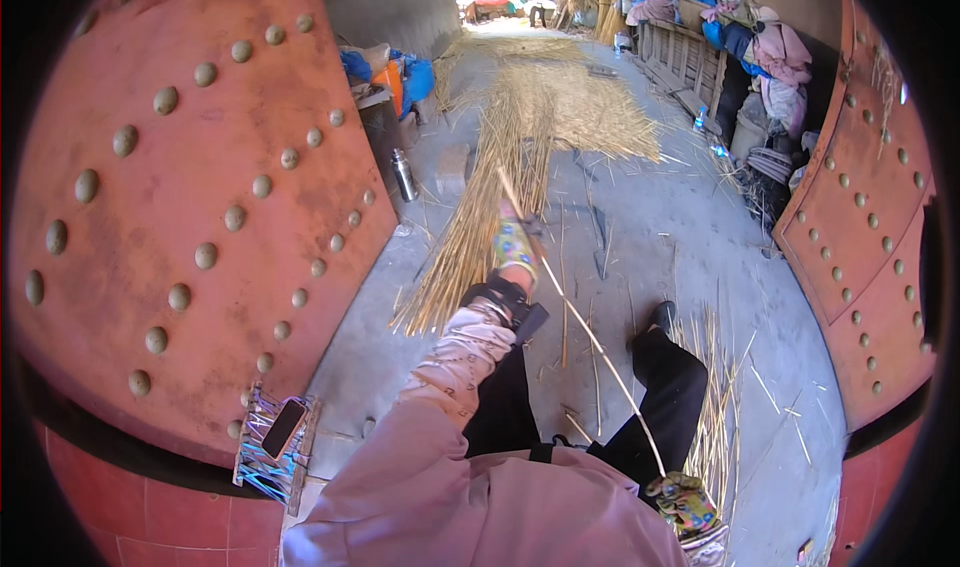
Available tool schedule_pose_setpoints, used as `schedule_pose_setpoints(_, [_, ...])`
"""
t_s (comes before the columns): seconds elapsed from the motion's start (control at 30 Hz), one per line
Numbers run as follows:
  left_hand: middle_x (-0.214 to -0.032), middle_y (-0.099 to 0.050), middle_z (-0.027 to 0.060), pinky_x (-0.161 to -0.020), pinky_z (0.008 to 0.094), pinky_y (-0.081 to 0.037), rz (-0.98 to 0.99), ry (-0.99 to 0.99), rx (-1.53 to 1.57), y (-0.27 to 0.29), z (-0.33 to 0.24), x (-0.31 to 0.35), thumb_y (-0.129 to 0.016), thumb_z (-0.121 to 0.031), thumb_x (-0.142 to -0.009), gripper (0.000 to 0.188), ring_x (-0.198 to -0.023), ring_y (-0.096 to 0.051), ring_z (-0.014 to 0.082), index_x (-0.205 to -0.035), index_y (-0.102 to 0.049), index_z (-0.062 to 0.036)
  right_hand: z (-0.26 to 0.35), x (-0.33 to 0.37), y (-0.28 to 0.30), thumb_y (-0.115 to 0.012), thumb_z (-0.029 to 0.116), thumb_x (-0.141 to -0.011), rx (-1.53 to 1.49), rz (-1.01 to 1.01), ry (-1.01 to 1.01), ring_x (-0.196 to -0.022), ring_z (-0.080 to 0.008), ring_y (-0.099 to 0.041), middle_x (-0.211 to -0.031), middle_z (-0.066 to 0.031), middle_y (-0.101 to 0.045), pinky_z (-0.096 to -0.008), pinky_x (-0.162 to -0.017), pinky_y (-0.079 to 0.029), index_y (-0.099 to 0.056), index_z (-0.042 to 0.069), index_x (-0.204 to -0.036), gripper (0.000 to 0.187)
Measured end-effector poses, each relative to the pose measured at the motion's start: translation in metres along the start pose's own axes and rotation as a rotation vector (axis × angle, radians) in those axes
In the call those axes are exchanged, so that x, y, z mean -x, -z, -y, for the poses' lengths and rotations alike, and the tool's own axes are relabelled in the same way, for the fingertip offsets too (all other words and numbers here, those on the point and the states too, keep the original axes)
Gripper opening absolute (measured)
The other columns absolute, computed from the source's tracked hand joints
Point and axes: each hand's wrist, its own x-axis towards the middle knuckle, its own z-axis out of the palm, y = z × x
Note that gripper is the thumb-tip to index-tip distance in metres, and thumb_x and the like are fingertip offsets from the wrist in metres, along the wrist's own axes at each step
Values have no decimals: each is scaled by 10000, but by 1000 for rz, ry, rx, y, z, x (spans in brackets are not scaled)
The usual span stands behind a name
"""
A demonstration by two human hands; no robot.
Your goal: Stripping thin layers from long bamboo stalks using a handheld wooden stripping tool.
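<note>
Slanting between the left and right edges of the floor (790, 342), the long stalk (600, 347) could snap if bent sharply, its near end pinched by the right hand (687, 504), the blurred left hand's (513, 245) grip indiscernible.

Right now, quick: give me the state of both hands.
Left hand: at the long stalk, but blurred; whether its fingers are closed cannot be told.
Right hand: closed, holding the stalk's near end.

no text, label, number or sign is readable, though small marks may be too blurred.
</note>
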Motion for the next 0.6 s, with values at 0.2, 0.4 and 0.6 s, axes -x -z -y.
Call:
schedule_pose_setpoints(0.2, [-537,-430,-16,-389,249,-302,61,-98,75,48,-58,-11,-471,-589,-715,467,-448,-379,112,-672,-498,-125,5,27,58,-476,114,-779,116,-302,49,-433,-127,-474,-567,-44,-505,-239,-369,-389,-535,1,-952,215])
schedule_pose_setpoints(0.4, [-537,-429,-18,-392,250,-304,41,-87,126,75,-91,-47,-465,-575,-728,457,-441,-372,114,-670,-496,-123,14,52,171,-478,116,-780,215,-602,86,-453,-139,-489,-586,-49,-522,-252,-383,-402,-531,-3,-966,227])
schedule_pose_setpoints(0.6, [-537,-428,-19,-394,252,-306,110,117,168,83,-54,-54,-460,-560,-740,447,-434,-364,115,-668,-493,-121,96,-17,187,-532,108,-741,1265,-1108,337,-1084,-260,-407,-1156,-175,-437,-327,-906,-319,-396,-44,-1152,459])
